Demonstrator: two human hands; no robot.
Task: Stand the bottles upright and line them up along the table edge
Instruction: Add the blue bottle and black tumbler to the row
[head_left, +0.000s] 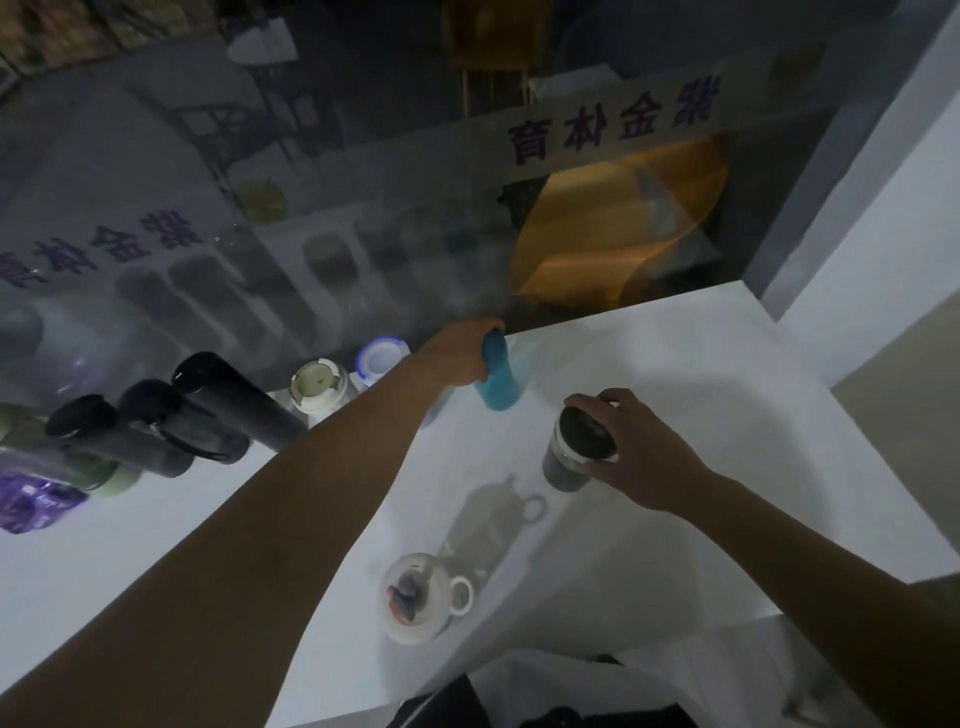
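1. Head view, hands: left hand (457, 353) is wrapped around the top of a matte blue cylindrical bottle (500, 384), fingers curled closed on it, at the far edge of the white table (727, 374) by the glass pane (363, 182). Right hand (644, 447) caps a dark tumbler with a black lid (579, 447), fingertips pinching the lid rim; it stands mid-table, right of the blue one.
2. Row so far: three tall glossy black flasks (208, 415), a white-lidded bottle (319, 387) and a bluish-rimmed bottle (381, 358) stand along the far edge to the left. A white bottle with a loop handle (421, 597) stands near, well apart from the row.
3. Risks: the blue bottle is just beside the bluish-rimmed one, so a sideways nudge could topple a neighbour. A lid-only grip on the tumbler could slip or pop the lid.
4. Materials: smooth hard shells, low-friction tabletop. Dim light, so details are soft.
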